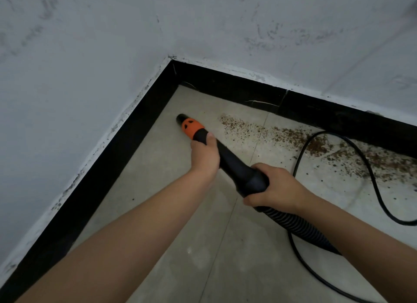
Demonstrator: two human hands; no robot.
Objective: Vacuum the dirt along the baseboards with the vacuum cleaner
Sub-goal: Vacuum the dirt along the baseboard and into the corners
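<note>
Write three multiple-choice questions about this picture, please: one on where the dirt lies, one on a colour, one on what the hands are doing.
1. Where does the brown dirt lie?
A. along the baseboard on the right
B. along the left baseboard
C. on the wall

2. What colour is the collar behind the nozzle tip?
A. green
B. orange
C. white

3. What are the hands doing?
A. both hang free
B. only one holds the wand
C. both hold the wand

Answers:
1 A: the crumbs trail beside the right baseboard.
2 B: the band is bright orange.
3 C: the left hand and the right hand each wrap the black wand.
</note>
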